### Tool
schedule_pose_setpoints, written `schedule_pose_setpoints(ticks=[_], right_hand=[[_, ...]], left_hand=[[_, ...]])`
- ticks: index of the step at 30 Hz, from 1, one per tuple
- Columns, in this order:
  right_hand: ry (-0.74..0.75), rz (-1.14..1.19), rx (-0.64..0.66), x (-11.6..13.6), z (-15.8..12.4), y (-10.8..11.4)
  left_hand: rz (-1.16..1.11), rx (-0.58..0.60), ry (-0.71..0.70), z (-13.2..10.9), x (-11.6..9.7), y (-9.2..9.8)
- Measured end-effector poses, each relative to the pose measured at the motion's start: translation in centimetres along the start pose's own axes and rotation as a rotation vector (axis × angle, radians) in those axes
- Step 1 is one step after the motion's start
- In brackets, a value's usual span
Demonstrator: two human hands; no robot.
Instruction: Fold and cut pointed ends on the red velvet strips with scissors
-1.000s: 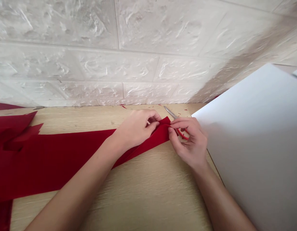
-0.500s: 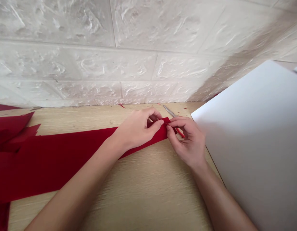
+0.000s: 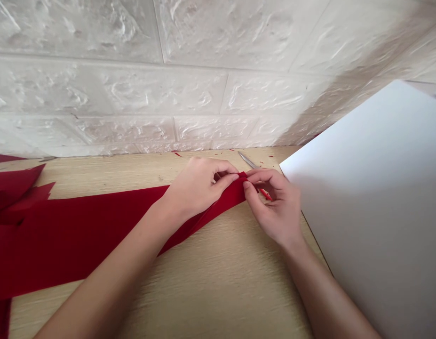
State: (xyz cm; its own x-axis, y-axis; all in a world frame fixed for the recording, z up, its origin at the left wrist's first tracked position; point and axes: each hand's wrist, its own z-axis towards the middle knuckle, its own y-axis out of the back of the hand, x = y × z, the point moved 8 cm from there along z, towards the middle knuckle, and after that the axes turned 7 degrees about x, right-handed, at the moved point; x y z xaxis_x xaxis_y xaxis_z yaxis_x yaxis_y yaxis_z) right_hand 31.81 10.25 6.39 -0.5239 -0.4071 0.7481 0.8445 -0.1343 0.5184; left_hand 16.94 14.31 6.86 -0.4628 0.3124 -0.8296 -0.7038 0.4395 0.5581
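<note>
A long strip of dark red fabric (image 3: 83, 230) runs across the table from the left and narrows toward its right end. My left hand (image 3: 200, 186) pinches that end between thumb and forefinger, its wrist lying over the strip. Close beside it, my right hand (image 3: 276, 202) grips the very tip of the strip with thumb and fingers. The lower edge of the cloth is folded near my left wrist. Behind my right fingers lies a pair of scissors (image 3: 248, 160); one pointed blade and a bit of red handle show, the rest is hidden.
Further red fabric pieces (image 3: 22, 183) are heaped at the left edge. A large white panel (image 3: 373, 202) stands at the right, near my right forearm. Behind the wooden table (image 3: 218, 282) rises a white brick-pattern wall (image 3: 133, 89). Small red scraps (image 3: 177, 154) lie along its foot.
The strip's lower edge has lifted and folded over near my left wrist, showing an underlying layer. Both hands stay at the right end, with only slight finger shifts.
</note>
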Motion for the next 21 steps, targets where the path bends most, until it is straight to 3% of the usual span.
schedule_pose_setpoints(ticks=[21], right_hand=[[-0.142, 0.119, 0.013, -0.97, 0.26, -0.17]], left_hand=[[-0.001, 0.014, 0.037, 0.00, 0.35, 0.01]])
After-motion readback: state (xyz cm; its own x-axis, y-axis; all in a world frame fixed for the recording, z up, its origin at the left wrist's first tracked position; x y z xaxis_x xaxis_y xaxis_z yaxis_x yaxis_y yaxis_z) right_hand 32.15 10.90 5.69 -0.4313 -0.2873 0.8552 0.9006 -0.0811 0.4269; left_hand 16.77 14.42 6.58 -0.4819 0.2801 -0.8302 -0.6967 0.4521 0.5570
